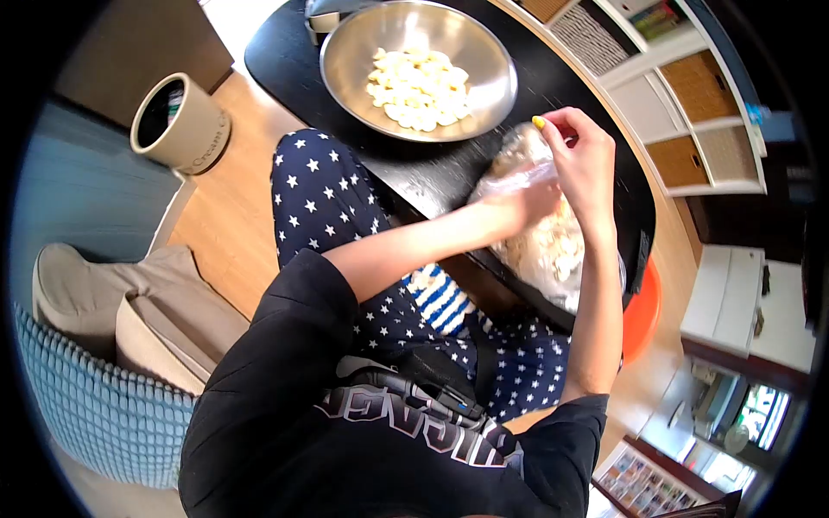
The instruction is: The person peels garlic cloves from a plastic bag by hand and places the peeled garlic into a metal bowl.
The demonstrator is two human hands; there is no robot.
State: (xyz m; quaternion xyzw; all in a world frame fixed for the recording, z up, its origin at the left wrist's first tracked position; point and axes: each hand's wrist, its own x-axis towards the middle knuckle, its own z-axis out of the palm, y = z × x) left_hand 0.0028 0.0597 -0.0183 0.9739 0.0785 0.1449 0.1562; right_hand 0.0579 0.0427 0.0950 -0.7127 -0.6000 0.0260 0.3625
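A wide steel bowl (345,82) stands on the black table, holding a heap of pale yellow pieces (420,91) that look like peeled garlic cloves. To its right lies a clear plastic bag (557,276) with whitish pieces inside. My left hand (537,205) is at the bag's upper part; motion blur and the plastic hide its fingers. Above the bag I hold my right hand (585,151) raised, thumb and fingers pinched together. A small bright yellow spot shows at the fingertips; whether it is a nail or a held piece I cannot make out.
The black table (414,177) has a curved edge close to my knees. An orange-red container (642,315) is below its right side. On the floor at left stands a cream bin (194,138). Cushions (112,388) lie at lower left, and a shelf with baskets (665,95) stands beyond the table.
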